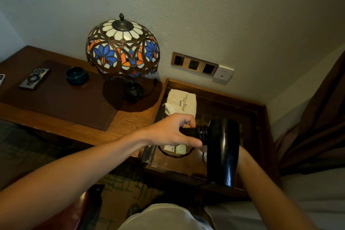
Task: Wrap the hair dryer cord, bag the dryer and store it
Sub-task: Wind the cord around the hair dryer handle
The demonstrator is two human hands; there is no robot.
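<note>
The left hand (174,130) is clenched around the handle of the black hair dryer (223,152), fingers curled over the top and thumb pressed along the near side, so the handle points left into the palm and the barrel stands crosswise just right of the grip. Several turns of the black cord (202,132) are already wound around the handle, right beside the fingertips, between them and the barrel. Below the grip a loose stretch of cord sags in a loop above the glass top of the low side table (261,117). The right hand (204,148) is mostly hidden behind the barrel; only a fingertip shows beneath the left thumb, seemingly at the cord, so whether it is grasping anything cannot be told. Its forearm rises from the lower right, passing behind the dryer. Just beyond the grip, further toward the wall, a cream cloth bag (180,102) with printed lettering lies on the glass. Well off to the left of the grip, on the wooden desk (130,117), stand a stained-glass lamp (122,50), a dark green ashtray (77,75) and a phone (34,78).
</note>
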